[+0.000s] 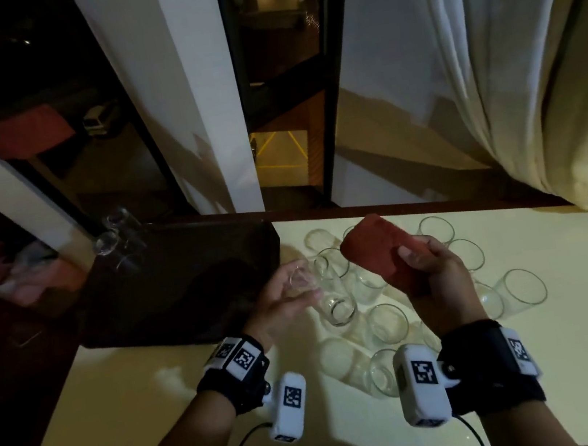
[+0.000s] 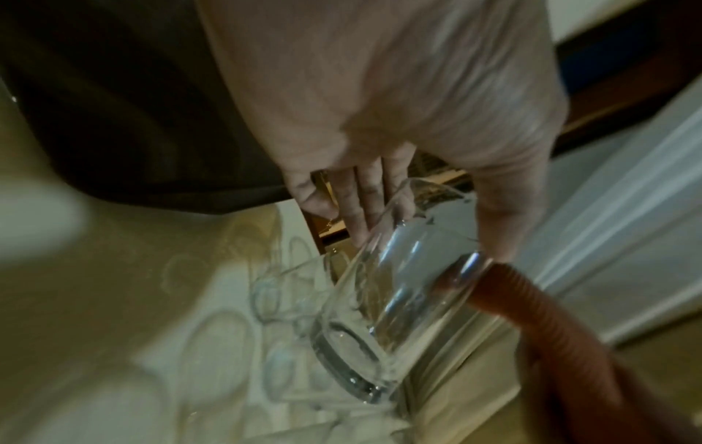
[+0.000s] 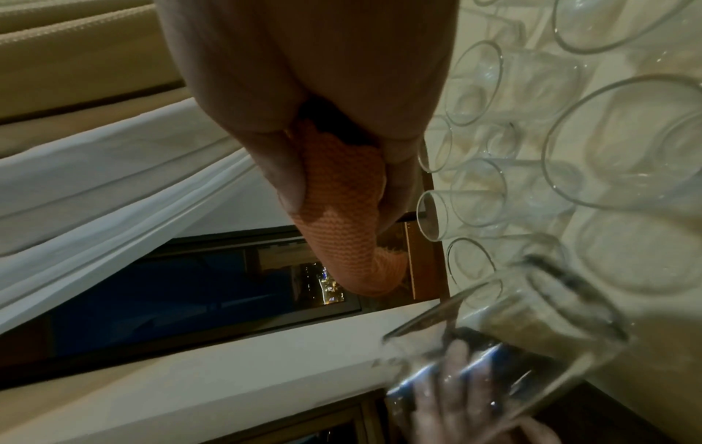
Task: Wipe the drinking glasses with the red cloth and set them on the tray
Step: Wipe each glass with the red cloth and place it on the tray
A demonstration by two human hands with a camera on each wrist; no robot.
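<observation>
- My left hand point(image 1: 277, 301) has its fingers and thumb curled round a clear, straight-sided drinking glass point(image 1: 328, 294), tilted on its side with the thick base toward me. I judge that angle offers the wall to the cloth.
- My right hand point(image 1: 433, 270) pinches a folded red knitted cloth point(image 1: 372, 245) between thumb and fingers, raised just beside the held glass. In the left wrist view the two look to be touching, but blur leaves me unsure.
- The dark rectangular tray point(image 1: 178, 278) lies to my left on the pale yellow tabletop point(image 1: 568, 334), close enough to reach easily.
- The other clear glasses point(image 1: 387, 323) lie clustered on their sides on the table under my hands, not yet on the tray.
</observation>
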